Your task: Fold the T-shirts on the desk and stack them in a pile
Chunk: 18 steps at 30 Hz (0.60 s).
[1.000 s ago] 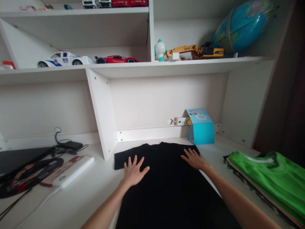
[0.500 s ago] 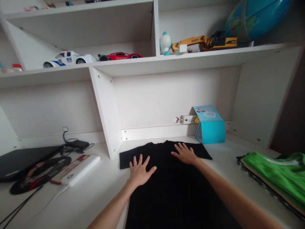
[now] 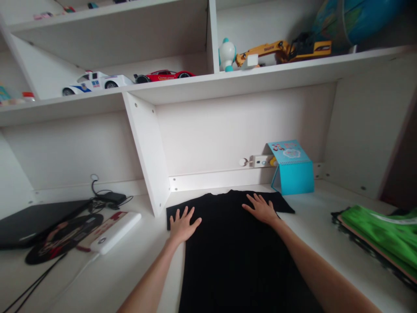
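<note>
A black T-shirt [image 3: 228,252] lies spread on the white desk, its collar toward the back panel and its sleeves out to both sides. My left hand [image 3: 183,224] rests on it near the left sleeve, palm down with the fingers spread. On the other side, my right hand [image 3: 261,209] lies flat near the right sleeve, fingers also apart. Neither hand grips the cloth. The shirt's lower end runs out of view at the bottom, and my right forearm covers part of its right edge.
Folded clothes with a green top [image 3: 381,230] are stacked at the right. A blue desk calendar [image 3: 295,176] stands behind the right sleeve, beside a power socket [image 3: 261,161]. Leftward lie a white power strip [image 3: 117,232], a black laptop [image 3: 39,221] and cables. Toys fill the shelf [image 3: 182,89] above.
My left hand has slid left across the shirt toward the left sleeve. My right hand has shifted slightly outward to the right. The camera view has turned a little.
</note>
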Tool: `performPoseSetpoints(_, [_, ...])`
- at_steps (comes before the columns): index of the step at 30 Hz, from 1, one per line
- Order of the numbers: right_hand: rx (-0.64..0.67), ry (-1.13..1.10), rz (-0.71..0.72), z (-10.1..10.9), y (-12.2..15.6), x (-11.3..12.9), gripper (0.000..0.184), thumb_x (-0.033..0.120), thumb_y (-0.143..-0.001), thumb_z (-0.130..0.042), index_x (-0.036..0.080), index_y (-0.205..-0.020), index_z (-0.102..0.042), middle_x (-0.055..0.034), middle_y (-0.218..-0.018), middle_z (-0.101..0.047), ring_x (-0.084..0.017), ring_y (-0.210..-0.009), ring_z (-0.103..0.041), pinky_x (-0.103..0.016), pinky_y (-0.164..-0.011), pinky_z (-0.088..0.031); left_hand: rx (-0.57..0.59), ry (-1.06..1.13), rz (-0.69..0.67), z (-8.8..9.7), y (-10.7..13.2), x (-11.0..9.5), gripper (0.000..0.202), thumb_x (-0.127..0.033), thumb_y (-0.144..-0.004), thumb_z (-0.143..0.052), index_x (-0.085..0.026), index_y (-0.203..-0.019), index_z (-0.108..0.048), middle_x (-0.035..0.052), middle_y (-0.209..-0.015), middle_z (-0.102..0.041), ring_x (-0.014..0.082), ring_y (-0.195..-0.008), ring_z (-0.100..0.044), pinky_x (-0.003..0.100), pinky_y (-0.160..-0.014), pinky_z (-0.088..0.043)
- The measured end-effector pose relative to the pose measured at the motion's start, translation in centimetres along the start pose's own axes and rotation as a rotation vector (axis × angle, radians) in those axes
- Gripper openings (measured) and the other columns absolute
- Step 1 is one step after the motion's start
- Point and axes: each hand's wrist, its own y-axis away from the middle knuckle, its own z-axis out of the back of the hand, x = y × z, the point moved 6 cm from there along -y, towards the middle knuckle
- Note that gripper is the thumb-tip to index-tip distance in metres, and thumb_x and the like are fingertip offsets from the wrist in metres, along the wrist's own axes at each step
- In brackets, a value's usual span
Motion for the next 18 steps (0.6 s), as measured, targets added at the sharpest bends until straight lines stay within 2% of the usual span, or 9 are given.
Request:
performPoseSetpoints(2, [-0.027,0.001,0.059,1.2,1.3,2.7,0.061,0.050,-0.087,-0.024,0.015,-0.138,-0.022,-0.0131,-0.144,-0.016,-0.027,-0.132,-0.007,-0.055,-0.101,-0.006,-0.018,0.005,-0.009,-0.1,0.0,0.1,0.074,-0.075,-0.072,-0.017,-0.037,-0.136,-0.023,-0.0006,-0.145,-0.018,0.0367,-0.131,-0.007,0.059,-0.100,-0.006])
performPoseSetpoints(4, [-0.003,-0.009,0.182,1.7,3.6,6.6,0.061,0.052,-0.086,-0.027,0.019,-0.137,-0.025,-0.0087,-0.144,-0.017,-0.023,-0.132,-0.009,-0.049,-0.104,-0.007,-0.036,0.000,-0.015,-0.1,-0.1,0.1,0.075,-0.076,-0.072,-0.018,-0.037,-0.135,-0.025,0.0001,-0.145,-0.019,0.0377,-0.130,-0.008,0.060,-0.099,-0.006])
performPoseSetpoints(6, [0.122,-0.055,0.378,1.2,6.9,11.1,0.067,0.060,-0.082,-0.030,0.023,-0.137,-0.024,-0.0058,-0.144,-0.018,-0.023,-0.132,-0.012,-0.046,-0.104,-0.013,-0.057,-0.011,-0.018,-0.1,-0.1,0.2,0.074,-0.075,-0.072,-0.020,-0.036,-0.135,-0.027,0.0009,-0.144,-0.020,0.0384,-0.130,-0.009,0.060,-0.099,-0.007])
performPoseSetpoints(9, [0.330,-0.167,0.644,0.3,12.7,16.2,0.075,0.066,-0.080,-0.029,0.023,-0.139,-0.015,-0.0104,-0.145,-0.010,-0.030,-0.132,-0.002,-0.055,-0.101,-0.011,-0.071,-0.019,-0.013,0.0,-0.1,0.2,0.074,-0.074,-0.072,-0.023,-0.035,-0.134,-0.028,0.0023,-0.144,-0.021,0.0389,-0.130,-0.010,0.061,-0.098,-0.008])
performPoseSetpoints(10, [0.358,-0.194,0.678,0.4,14.2,17.1,0.075,0.066,-0.080,-0.028,0.023,-0.139,-0.013,-0.0115,-0.145,-0.007,-0.031,-0.131,0.002,-0.057,-0.101,-0.009,-0.069,-0.018,-0.012,0.0,0.0,0.1,0.074,-0.074,-0.072,-0.024,-0.035,-0.134,-0.029,0.0024,-0.144,-0.021,0.0390,-0.130,-0.010,0.061,-0.098,-0.008])
performPoseSetpoints(12, [0.348,-0.209,0.654,1.0,16.2,17.8,0.072,0.064,-0.082,-0.027,0.023,-0.139,-0.014,-0.0124,-0.145,-0.004,-0.032,-0.130,0.005,-0.058,-0.100,-0.006,-0.063,-0.015,-0.013,0.1,0.0,0.1,0.074,-0.074,-0.072,-0.025,-0.035,-0.134,-0.029,0.0023,-0.144,-0.021,0.0392,-0.130,-0.010,0.061,-0.098,-0.008])
performPoseSetpoints(14, [0.321,-0.213,0.625,1.6,18.1,18.1,0.073,0.064,-0.081,-0.030,0.022,-0.139,-0.016,-0.0143,-0.145,-0.006,-0.033,-0.130,0.004,-0.059,-0.100,-0.008,-0.046,0.000,-0.015,0.3,-0.2,0.1,0.072,-0.074,-0.072,-0.027,-0.036,-0.133,-0.031,0.0022,-0.144,-0.021,0.0393,-0.130,-0.010,0.061,-0.098,-0.008])
performPoseSetpoints(16, [0.314,-0.228,0.683,1.6,20.7,19.0,0.065,0.058,-0.082,-0.037,0.025,-0.137,-0.023,-0.0138,-0.143,-0.016,-0.034,-0.130,-0.005,-0.060,-0.098,-0.017,0.003,0.029,-0.009,0.6,-0.6,0.5,0.068,-0.073,-0.073,-0.027,-0.037,-0.131,-0.035,0.0017,-0.143,-0.023,0.0398,-0.129,-0.013,0.062,-0.097,-0.010])
performPoseSetpoints(18, [0.277,-0.265,0.728,1.3,23.7,20.1,0.050,0.047,-0.085,-0.040,0.030,-0.132,-0.033,-0.0100,-0.139,-0.031,-0.034,-0.126,-0.025,-0.057,-0.093,-0.032,0.049,0.045,-0.007,1.1,-1.3,1.4,0.061,-0.069,-0.076,-0.027,-0.038,-0.126,-0.043,0.0020,-0.140,-0.030,0.0389,-0.127,-0.022,0.059,-0.095,-0.019])
